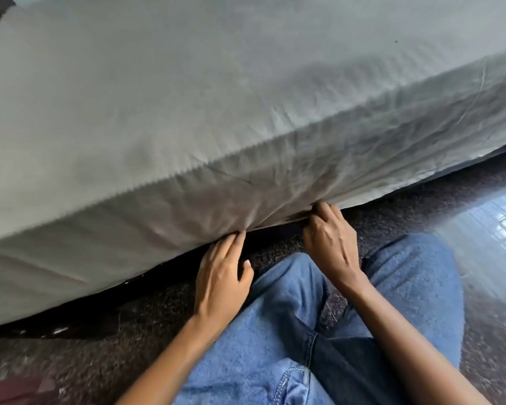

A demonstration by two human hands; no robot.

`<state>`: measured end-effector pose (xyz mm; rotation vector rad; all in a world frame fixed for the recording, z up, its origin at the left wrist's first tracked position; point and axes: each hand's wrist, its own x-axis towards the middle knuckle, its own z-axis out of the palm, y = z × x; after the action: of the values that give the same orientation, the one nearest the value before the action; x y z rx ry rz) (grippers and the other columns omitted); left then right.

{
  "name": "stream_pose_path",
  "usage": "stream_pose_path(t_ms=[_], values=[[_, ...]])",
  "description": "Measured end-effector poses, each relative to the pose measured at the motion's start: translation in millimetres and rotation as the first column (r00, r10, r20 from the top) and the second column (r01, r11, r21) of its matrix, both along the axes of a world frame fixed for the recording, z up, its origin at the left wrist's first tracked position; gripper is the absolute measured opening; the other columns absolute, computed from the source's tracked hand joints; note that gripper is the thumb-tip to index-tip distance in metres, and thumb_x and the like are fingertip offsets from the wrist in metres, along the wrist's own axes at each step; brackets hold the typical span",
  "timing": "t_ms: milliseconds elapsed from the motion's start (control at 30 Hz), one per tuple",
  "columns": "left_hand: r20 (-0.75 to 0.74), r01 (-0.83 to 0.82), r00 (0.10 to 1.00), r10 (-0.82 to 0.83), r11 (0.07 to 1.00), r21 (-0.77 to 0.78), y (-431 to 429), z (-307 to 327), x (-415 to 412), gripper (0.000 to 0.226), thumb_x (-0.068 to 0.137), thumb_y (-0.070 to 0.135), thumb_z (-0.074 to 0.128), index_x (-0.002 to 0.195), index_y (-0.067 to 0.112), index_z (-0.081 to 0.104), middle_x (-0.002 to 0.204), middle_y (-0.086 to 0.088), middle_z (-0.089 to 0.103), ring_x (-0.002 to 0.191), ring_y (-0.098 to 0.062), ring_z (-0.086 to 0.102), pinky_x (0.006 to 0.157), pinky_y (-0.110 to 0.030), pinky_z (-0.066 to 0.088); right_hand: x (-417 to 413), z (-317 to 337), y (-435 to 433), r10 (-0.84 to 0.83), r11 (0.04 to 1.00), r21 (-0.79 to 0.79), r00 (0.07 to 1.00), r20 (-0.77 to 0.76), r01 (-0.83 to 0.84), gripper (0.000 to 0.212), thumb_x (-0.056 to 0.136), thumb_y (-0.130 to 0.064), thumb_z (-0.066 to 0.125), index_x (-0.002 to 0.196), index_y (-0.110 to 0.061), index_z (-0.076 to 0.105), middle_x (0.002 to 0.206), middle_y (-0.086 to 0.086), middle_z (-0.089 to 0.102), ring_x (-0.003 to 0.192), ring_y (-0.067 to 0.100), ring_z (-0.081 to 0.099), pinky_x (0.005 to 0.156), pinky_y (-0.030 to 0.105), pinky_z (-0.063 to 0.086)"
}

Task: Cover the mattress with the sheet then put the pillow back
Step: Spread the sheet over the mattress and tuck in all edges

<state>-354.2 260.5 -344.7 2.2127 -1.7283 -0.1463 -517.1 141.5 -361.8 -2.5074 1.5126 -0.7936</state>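
— How many sheets were seen, and where?

— One pale grey sheet (187, 97) was seen. It was spread over the top of the mattress and drawn down its near side. The mattress itself was hidden beneath the cloth.

— And how many hands were counted?

— Two. Both were placed at the sheet's lower hem, near each other but apart. The left hand (222, 276) was held flat with its fingers straight. Its fingertips were pressed against the hem and nothing was clasped. The right hand (330, 244) was curled, with its fingers bent round the hem, so the cloth was gripped there.

— Was the cloth marked by that?

— Creases were fanned upward across the side from both points of contact, while the top was left mostly smooth.

— What else was noted?

— Two legs in blue jeans (275, 331) were seen below the hands. A dark speckled floor (85, 361) was seen under them, and one bright patch of reflected light was seen on it at the right
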Motion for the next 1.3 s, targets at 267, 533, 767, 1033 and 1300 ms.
stream_pose_path(t_ms=[267,533,767,1033,1300], values=[[0.141,-0.044,0.990,0.026,0.991,0.126,-9,-13,-14,0.069,0.066,0.023,0.073,0.130,0.008,0.054,0.128,-0.007,0.060,0.114,-0.024,0.043,0.088,-0.048,0.049,-17,-13,4,0.110,0.994,0.003,0.990,-0.091,-0.110,0.044,0.073,-0.004,0.046,0.114,0.007,0.060,0.112,0.017,0.060,0.107,0.034,0.056,0.100,0.037,0.042],[0.180,-0.062,0.984,0.001,0.941,0.331,-23,13,-34,0.069,0.083,0.030,0.061,0.143,0.007,0.035,0.145,-0.013,0.041,0.123,-0.036,0.040,0.092,-0.041,0.046,-4,-15,-7,0.031,0.999,0.019,0.963,-0.268,-0.027,0.051,0.070,-0.007,0.044,0.118,0.002,0.058,0.115,0.015,0.056,0.115,0.033,0.051,0.112,0.045,0.030],[-0.218,0.146,0.970,-0.107,0.974,0.174,-10,34,-59,0.037,0.094,0.033,0.043,0.130,0.029,0.055,0.138,0.015,0.049,0.125,-0.009,0.044,0.104,-0.025,0.036,15,-9,-27,-0.025,0.999,0.026,0.950,-0.312,0.035,0.027,0.065,-0.007,0.063,0.092,-0.008,0.067,0.081,0.011,0.064,0.091,0.031,0.063,0.099,0.050,0.041],[-0.121,0.193,0.974,-0.194,0.981,-0.022,-74,6,-70,0.054,0.076,0.024,0.035,0.118,0.005,0.062,0.126,-0.010,0.061,0.113,-0.025,0.059,0.097,-0.035,0.046,-11,31,-59,0.290,0.899,0.411,0.911,-0.294,-0.154,0.053,0.069,-0.037,0.042,0.113,-0.020,0.064,0.114,0.004,0.067,0.116,0.022,0.056,0.095,0.031,0.026],[-0.025,0.166,0.986,-0.165,0.986,0.019,-72,-1,-78,0.057,0.073,0.010,0.064,0.129,0.006,0.054,0.130,-0.013,0.057,0.113,-0.032,0.059,0.095,-0.040,0.048,-54,25,-30,0.048,0.884,0.435,0.960,0.275,-0.169,0.044,0.074,-0.011,0.049,0.114,-0.012,0.068,0.118,0.008,0.067,0.111,0.025,0.060,0.093,0.035,0.048]])
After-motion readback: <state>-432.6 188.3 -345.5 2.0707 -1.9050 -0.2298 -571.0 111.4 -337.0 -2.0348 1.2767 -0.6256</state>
